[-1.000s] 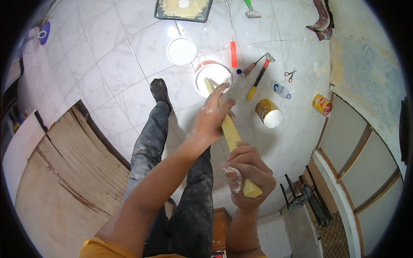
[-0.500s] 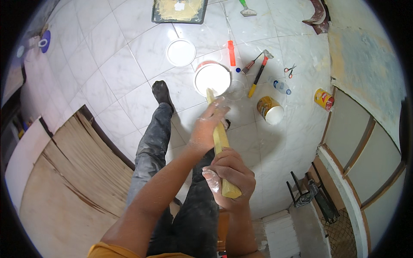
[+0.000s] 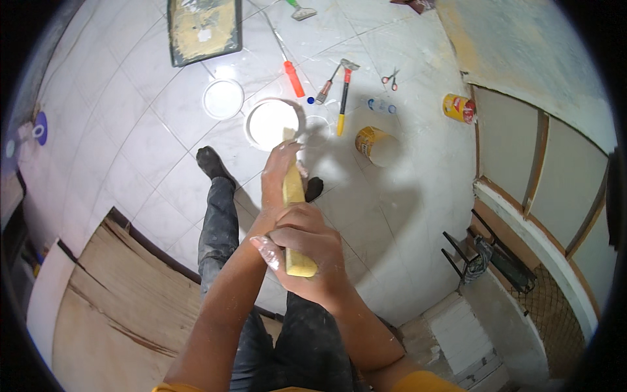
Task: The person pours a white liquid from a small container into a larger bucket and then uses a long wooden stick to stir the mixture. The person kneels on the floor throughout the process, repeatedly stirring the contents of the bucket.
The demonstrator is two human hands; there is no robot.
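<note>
Both my hands are closed around a yellowish wooden stick point(image 3: 294, 189) slanting away from me. My left hand point(image 3: 275, 173) grips it farther up, close to the bucket. Nearer my body, my right hand point(image 3: 310, 242) wraps round the stick, its butt end poking out below the fingers. White smears mark the right thumb. The stick's far end reaches over the rim into a round white bucket point(image 3: 247, 127) of white material; how deep it goes cannot be seen. A round white lid point(image 3: 223, 99) lies on the floor left of the bucket.
Beyond lie a dark tray point(image 3: 238, 26), a green-handled scraper point(image 3: 303, 12) and a red-handled long-shafted tool point(image 3: 294, 80). To the right are a brush point(image 3: 324, 92), a hammer-shaped tool point(image 3: 343, 98), scissors point(image 3: 390, 80), a plastic bottle point(image 3: 381, 106) and yellow containers point(image 3: 373, 144). A wooden panel point(image 3: 124, 287) borders the left.
The view has shifted, so the floor things appear farther left. Both hands still hold the stick, which now looks steeper, and its far end remains at the bucket.
</note>
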